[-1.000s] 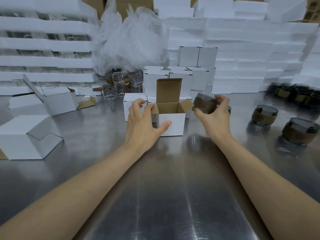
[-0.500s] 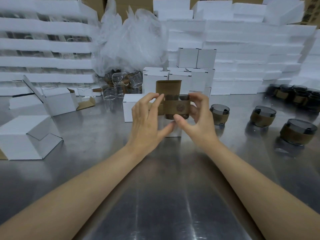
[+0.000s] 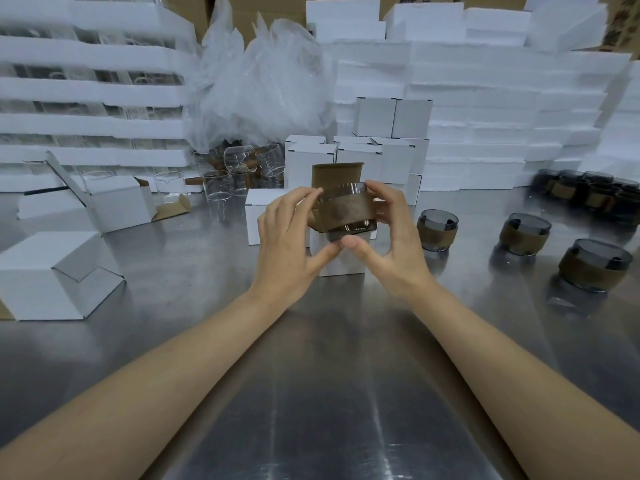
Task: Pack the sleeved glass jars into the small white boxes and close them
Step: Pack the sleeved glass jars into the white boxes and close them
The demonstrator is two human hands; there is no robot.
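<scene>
A glass jar with a brown sleeve [image 3: 347,211] hangs in the air at the centre, just above and in front of a small open white box [image 3: 341,259] whose brown-lined lid stands up behind it. My left hand [image 3: 289,240] holds the jar's left side with fingertips on top and thumb under its base. My right hand [image 3: 388,233] grips the jar's right side, thumb meeting the left thumb below. Three more sleeved jars [image 3: 437,229] [image 3: 524,233] [image 3: 593,265] stand on the steel table to the right.
Closed small white boxes [image 3: 375,161] are stacked behind the open one. Open white boxes [image 3: 59,275] [image 3: 114,202] lie at the left. Bare clear glasses [image 3: 239,164] and crumpled plastic wrap sit at the back, foam slabs [image 3: 485,98] behind, more dark jars [image 3: 588,192] far right.
My right hand carried the jar from the right side to the centre over the open box. My left hand left the box's side and took hold of the jar too.
</scene>
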